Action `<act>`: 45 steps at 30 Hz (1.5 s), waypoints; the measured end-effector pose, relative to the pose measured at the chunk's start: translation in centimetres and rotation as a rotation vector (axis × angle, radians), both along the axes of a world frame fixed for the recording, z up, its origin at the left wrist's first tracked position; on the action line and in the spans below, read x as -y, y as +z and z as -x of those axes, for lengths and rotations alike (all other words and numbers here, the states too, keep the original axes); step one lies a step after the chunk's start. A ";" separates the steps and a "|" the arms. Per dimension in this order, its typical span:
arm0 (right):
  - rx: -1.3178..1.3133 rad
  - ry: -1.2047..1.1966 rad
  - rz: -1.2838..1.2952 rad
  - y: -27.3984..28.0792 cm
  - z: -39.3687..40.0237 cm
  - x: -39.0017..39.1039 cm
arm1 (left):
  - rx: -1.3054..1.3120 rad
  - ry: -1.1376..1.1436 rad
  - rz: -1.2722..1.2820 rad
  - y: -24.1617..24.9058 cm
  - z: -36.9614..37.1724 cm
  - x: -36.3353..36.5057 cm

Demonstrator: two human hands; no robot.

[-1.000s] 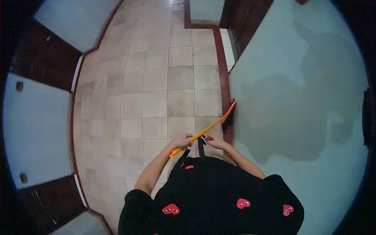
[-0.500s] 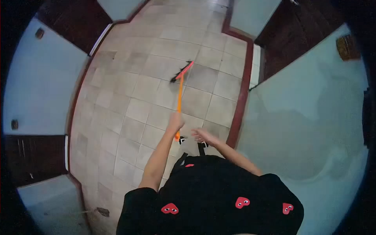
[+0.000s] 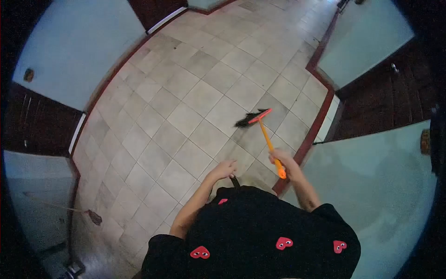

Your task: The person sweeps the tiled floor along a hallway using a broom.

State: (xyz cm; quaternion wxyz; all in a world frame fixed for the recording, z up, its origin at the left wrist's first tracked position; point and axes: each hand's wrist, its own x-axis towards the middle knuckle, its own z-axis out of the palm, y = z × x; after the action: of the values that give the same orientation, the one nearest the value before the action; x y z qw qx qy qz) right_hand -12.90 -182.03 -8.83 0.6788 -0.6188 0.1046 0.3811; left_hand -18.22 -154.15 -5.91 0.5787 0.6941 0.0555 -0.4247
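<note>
My right hand (image 3: 284, 160) is wrapped around the orange handle of a broom (image 3: 266, 135), near its rounded end. The broom's narrow red head (image 3: 260, 116) is down on the tiled floor ahead of me, with dark, shaggy bristles (image 3: 247, 119) spreading out to its left. Held out in front of my body, my left hand (image 3: 225, 169) is empty, its fingers loosely apart and the broom out of its reach. A dark strip (image 3: 236, 182) shows just below that hand; I cannot make out what it is.
Beige tiles (image 3: 181, 139) run along a corridor edged by dark red skirting (image 3: 310, 153). Brown doors stand at left (image 3: 37, 118) and right (image 3: 381, 90). A mop-like thing (image 3: 94, 217) with a long stick leans by the left wall. Small dark specks dot the floor.
The broom has passed from my left hand to my right, and its head now lies further right and nearer. My left hand has let go. The view has turned.
</note>
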 end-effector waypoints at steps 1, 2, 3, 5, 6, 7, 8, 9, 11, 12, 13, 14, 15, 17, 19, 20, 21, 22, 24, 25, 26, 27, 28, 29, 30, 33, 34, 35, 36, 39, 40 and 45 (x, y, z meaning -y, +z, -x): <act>-0.046 0.032 -0.108 -0.9 0.1 1.6 | 0.076 0.023 -0.068 0.2 0.2 -1.1; -0.092 0.064 -0.215 -1.8 0.1 2.4 | 0.080 0.042 -0.064 -0.1 0.4 -2.4; -0.092 0.083 -0.209 0.0 -0.5 1.9 | 0.207 -0.001 -0.133 -0.5 0.7 -3.4; -0.296 0.347 0.357 8.2 -0.8 -0.6 | 0.308 0.043 -0.132 -1.6 1.9 -4.9; -0.296 0.359 0.364 9.8 -1.3 -1.5 | 0.306 0.057 -0.129 -0.8 1.6 -5.1; -0.328 0.484 0.261 11.0 -1.9 -2.2 | 0.332 0.062 -0.146 0.8 1.3 -5.2; -0.358 0.609 0.160 11.3 -2.5 -3.1 | 0.360 0.069 -0.162 1.5 1.0 -5.4; -0.390 0.780 0.265 10.2 -3.5 -4.1 | 0.465 -0.004 -0.298 0.3 0.6 -5.3; -0.283 0.954 0.257 8.1 -4.7 -7.4 | 0.354 0.057 -0.230 3.3 -1.1 -4.9; -0.225 1.070 0.223 6.5 -5.2 -9.5 | 0.248 0.096 -0.158 4.3 -1.8 -4.8; -0.164 1.184 0.186 4.2 -5.6 -11.7 | 0.546 0.103 -0.277 -1.3 -1.3 -4.4; 0.542 1.242 0.023 -0.5 -5.9 -14.2 | 0.538 0.134 -0.288 -1.1 -2.1 -4.5; 0.721 1.349 0.072 0.0 -6.4 -16.8 | 0.393 0.109 -0.187 -0.6 -3.2 -4.4; 0.551 1.645 0.425 6.4 -8.7 -21.9 | 0.193 -0.070 -0.377 -1.2 -5.9 -3.9; 0.571 1.620 0.436 4.0 -10.5 -21.9 | 0.261 0.008 -0.383 0.3 -7.5 -4.1; 0.574 1.573 0.455 1.2 -11.4 -21.1 | 0.332 0.060 -0.381 0.9 -8.2 -4.2; 0.628 1.696 0.557 -6.8 -13.0 -18.4 | 0.392 0.135 -0.323 -1.1 -8.9 -4.0; 0.628 1.584 0.540 -5.4 -14.9 -16.6 | 0.388 0.151 -0.320 -2.0 -9.7 -4.0; 0.608 1.311 0.584 -1.9 -19.4 -12.0 | 0.397 0.205 -0.229 -2.6 -11.9 -3.4; 0.515 1.343 0.785 0.9 -21.3 -11.0 | 0.398 0.218 -0.226 -2.7 -12.5 -3.0; 0.325 1.262 0.859 -1.7 -24.0 -7.8 | 0.380 0.215 -0.268 -2.4 -13.9 -2.7; 0.400 1.146 0.911 -3.1 -26.6 -4.8 | 0.361 0.206 -0.310 -2.3 -15.3 -2.4; 0.473 1.023 0.958 -4.4 -28.8 -2.1 | 0.344 0.193 -0.354 -2.3 -16.3 -2.1; 0.509 0.858 0.943 -7.2 -31.4 0.8 | 0.386 0.249 -0.337 -4.1 -17.3 -1.5; 0.562 0.672 0.931 -9.9 -31.1 2.5 | 0.409 0.246 -0.339 -5.1 -16.0 -1.4; 0.400 0.678 0.760 -5.7 -36.2 2.8 | 0.385 0.203 -0.434 -4.5 -19.0 -0.7; 0.396 0.682 0.757 -3.4 -37.3 2.0 | 0.378 0.204 -0.435 -4.3 -19.7 -0.8; 0.242 0.601 0.733 -0.7 -37.6 1.2 | 0.384 0.226 -0.411 -4.3 -20.0 -0.8; 0.094 0.518 0.706 1.7 -37.8 0.4 | 0.395 0.252 -0.387 -4.2 -20.3 -0.9; -0.175 0.549 0.478 6.4 -37.4 -0.5 | 0.319 0.252 -0.348 -4.1 -20.0 -1.5; -0.177 0.556 0.484 7.6 -37.1 -1.7 | 0.351 0.278 -0.329 -4.2 -19.7 -1.6; -0.704 0.721 0.153 9.6 -33.3 -14.3 | 0.486 0.438 -0.344 -2.9 -19.9 -4.6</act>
State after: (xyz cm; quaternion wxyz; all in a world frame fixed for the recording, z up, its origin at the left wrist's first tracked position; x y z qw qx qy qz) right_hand 20.41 -167.73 0.73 0.3803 -0.4976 0.1344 0.7679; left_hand 1.64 -149.59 -8.84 0.5269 0.8335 0.1345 -0.0979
